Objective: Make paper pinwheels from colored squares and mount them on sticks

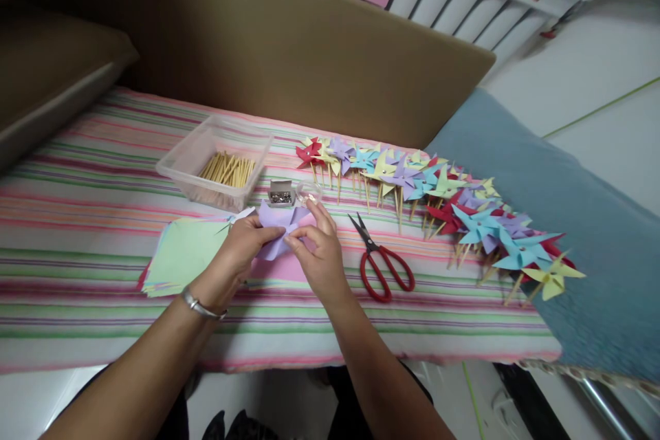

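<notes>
Gently, now: my left hand clamps the purple paper left of the scissors; my right hand pinches its centre between thumb and forefinger. I'd align the folds without creasing.

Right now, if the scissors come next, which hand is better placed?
Probably right: the right hand is nearer the red-handled scissors, lying on its outer side. The left hand is farther off, gripping the purple paper.
</notes>
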A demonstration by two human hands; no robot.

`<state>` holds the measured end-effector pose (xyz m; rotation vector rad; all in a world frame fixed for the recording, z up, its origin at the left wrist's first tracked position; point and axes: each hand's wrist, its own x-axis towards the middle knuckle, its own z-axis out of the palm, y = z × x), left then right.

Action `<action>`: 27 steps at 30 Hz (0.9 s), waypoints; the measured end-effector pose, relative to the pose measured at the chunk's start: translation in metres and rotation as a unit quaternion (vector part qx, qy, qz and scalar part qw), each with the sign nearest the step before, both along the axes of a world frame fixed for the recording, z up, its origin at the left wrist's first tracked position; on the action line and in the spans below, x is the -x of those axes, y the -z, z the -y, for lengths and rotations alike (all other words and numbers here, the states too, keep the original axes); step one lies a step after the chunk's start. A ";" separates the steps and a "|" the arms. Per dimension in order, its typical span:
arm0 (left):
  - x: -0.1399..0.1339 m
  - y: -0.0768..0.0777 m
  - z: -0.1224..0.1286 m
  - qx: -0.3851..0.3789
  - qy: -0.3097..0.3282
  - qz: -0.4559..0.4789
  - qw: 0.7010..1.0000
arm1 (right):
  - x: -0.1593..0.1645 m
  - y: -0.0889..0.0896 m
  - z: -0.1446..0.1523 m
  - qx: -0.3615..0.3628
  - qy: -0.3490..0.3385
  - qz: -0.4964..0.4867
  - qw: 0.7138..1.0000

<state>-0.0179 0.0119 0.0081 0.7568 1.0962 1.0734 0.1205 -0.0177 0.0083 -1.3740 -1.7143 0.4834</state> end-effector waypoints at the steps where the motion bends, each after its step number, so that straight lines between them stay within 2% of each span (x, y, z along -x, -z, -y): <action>1: -0.001 0.000 0.001 -0.001 0.000 -0.002 1.000 | 0.000 0.001 0.000 0.002 0.007 0.000 1.000; 10: -0.006 -0.004 0.006 0.010 -0.001 0.015 1.000 | -0.001 0.004 -0.002 0.005 0.024 0.021 0.999; 21: -0.005 0.005 0.004 0.029 0.008 0.009 1.000 | 0.000 0.003 -0.001 -0.004 0.030 0.020 0.999; 27: -0.006 -0.001 0.006 0.038 0.016 0.034 0.999 | -0.001 0.004 -0.002 0.005 0.045 0.018 0.999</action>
